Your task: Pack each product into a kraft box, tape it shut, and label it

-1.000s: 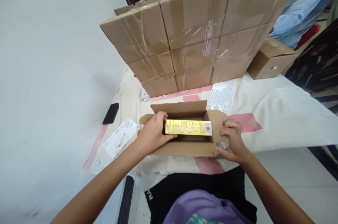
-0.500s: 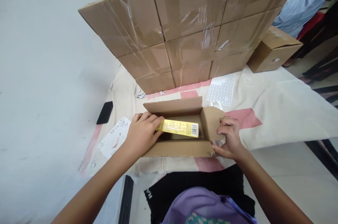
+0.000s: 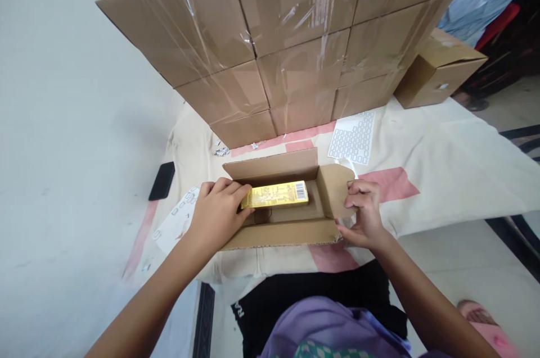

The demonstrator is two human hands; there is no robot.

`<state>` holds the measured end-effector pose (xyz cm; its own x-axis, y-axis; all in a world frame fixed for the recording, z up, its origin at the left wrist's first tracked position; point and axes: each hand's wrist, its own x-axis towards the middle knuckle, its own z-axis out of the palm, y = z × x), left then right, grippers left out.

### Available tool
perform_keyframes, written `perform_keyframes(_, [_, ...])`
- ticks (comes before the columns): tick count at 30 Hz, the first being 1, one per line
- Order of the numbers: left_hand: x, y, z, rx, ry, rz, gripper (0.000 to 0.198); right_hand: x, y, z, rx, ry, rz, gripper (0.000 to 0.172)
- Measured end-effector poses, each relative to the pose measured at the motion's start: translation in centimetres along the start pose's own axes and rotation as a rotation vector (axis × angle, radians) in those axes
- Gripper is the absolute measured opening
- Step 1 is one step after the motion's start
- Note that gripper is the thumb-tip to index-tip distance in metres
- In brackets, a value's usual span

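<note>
An open cardboard box (image 3: 291,232) lies on a cloth-covered table in front of me. Inside it lies a long yellow packet (image 3: 276,194) with a barcode at its right end. My left hand (image 3: 219,212) reaches over the box's left end with its fingers closed on the packet's left end. My right hand (image 3: 365,212) pinches the box's right end flap (image 3: 333,189) and holds it up.
A wall of taped cardboard boxes (image 3: 295,37) stands right behind the open box. A sheet of small labels (image 3: 352,137) lies to the right, a smaller box (image 3: 439,68) further right. A black phone (image 3: 161,180) and a printed sheet (image 3: 177,220) lie at the left.
The yellow packet has gone down from the rim into the box and now lies flat. My left hand followed it. My right hand stays on the right flap. The view shifted closer.
</note>
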<state>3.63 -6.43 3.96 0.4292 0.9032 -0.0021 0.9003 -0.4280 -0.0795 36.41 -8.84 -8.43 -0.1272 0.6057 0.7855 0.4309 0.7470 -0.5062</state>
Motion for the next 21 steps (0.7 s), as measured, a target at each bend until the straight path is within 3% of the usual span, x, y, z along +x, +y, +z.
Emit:
perform_keyframes(6, [0.3,-0.2,-0.2,-0.009,-0.015,-0.001,0.033,-0.3,0.6,0.5,0.040,0.047,0.025,0.048])
perform_keyframes(11, [0.6,-0.5,0.5,-0.050,0.002,0.022,0.033,-0.2,0.2,1.7,0.146,0.136,0.102,0.085])
perform_keyframes(13, [0.7,-0.5,0.6,-0.069,0.009,0.027,0.034,0.0,-0.1,2.0,0.189,0.075,0.131,0.091])
perform_keyframes(15, [0.5,-0.6,0.1,-0.100,0.036,0.049,0.039,0.3,-0.3,1.9,0.162,-0.051,0.115,0.086])
perform_keyframes(18, [-0.8,-1.5,-1.3,-0.109,0.232,0.012,0.052,1.1,-0.4,1.6,0.060,-0.167,0.031,0.068])
perform_keyframes(21, [-3.1,-3.5,-1.8,-0.157,0.551,-0.212,0.062,1.9,-0.6,1.4,0.029,-0.183,0.010,0.053])
